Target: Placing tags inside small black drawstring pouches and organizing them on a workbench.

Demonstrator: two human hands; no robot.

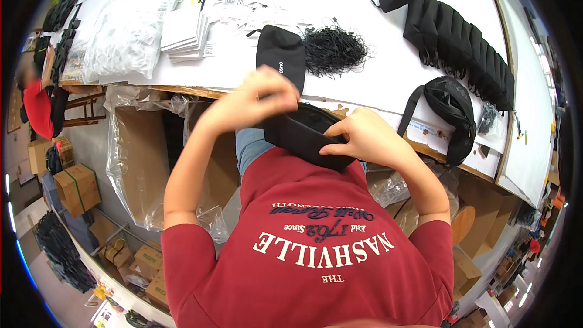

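I hold a black fabric pouch (pixel 302 135) over my lap, just below the table's front edge. My left hand (pixel 258 94) pinches its upper left rim with the fingers curled. My right hand (pixel 358 136) grips its right side, thumb pressed on the front face. A second black pouch (pixel 280 54) lies flat on the white table (pixel 340 0) just beyond my hands, beside a tangle of black strings (pixel 334 48).
Stacked white cards (pixel 185 30) and clear plastic bags (pixel 121 36) lie at the left. A row of black pouches (pixel 461 42) lines the right side, and a black bag (pixel 452 109) hangs over the edge. Plastic-lined cardboard boxes (pixel 139 158) stand under the table. A person in red (pixel 36 106) sits far left.
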